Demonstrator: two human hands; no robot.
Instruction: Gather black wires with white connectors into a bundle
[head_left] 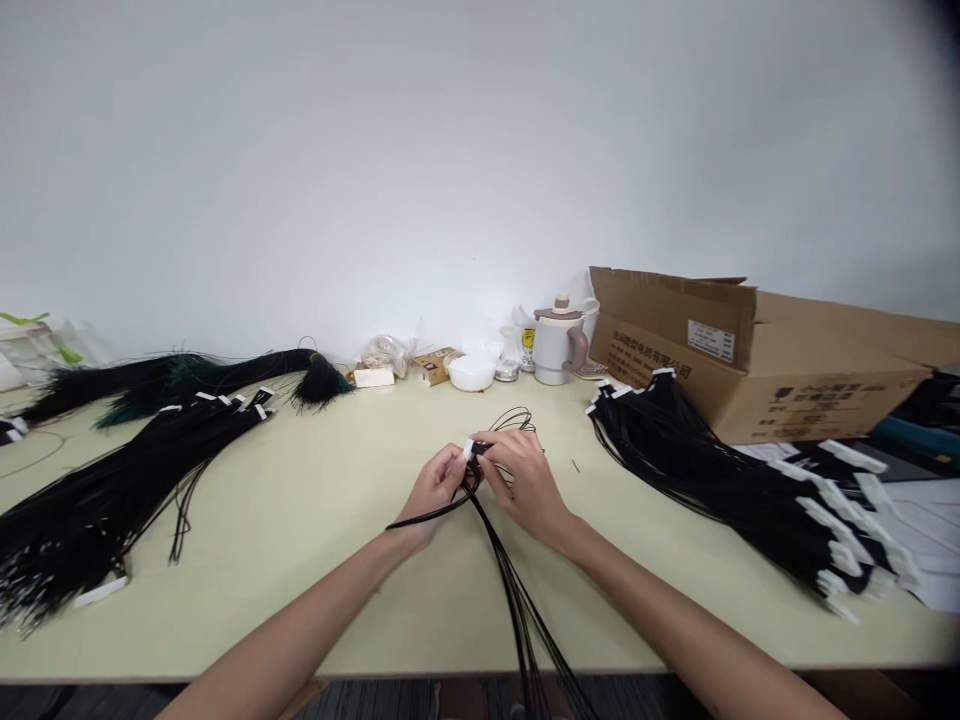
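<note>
My left hand [437, 487] is closed, its thumb and fingers pinching a small white connector [469, 450] over the middle of the table. Close against it, my right hand [523, 480] is closed on the black wires [502, 560] at the connector. Several of these wires hang down past the table's front edge, and one strand loops over my left wrist. Thin wire loops [517, 416] stick out beyond my right fingers. The fingers partly cover where the wires meet the connector.
Bundles of black wires with white connectors lie at left [135, 470] and right [697, 470]. Dark green wire [187, 380] lies behind the left bundle. Along the wall stand a white bowl [472, 374], a lidded mug [553, 348] and an open cardboard box [795, 390].
</note>
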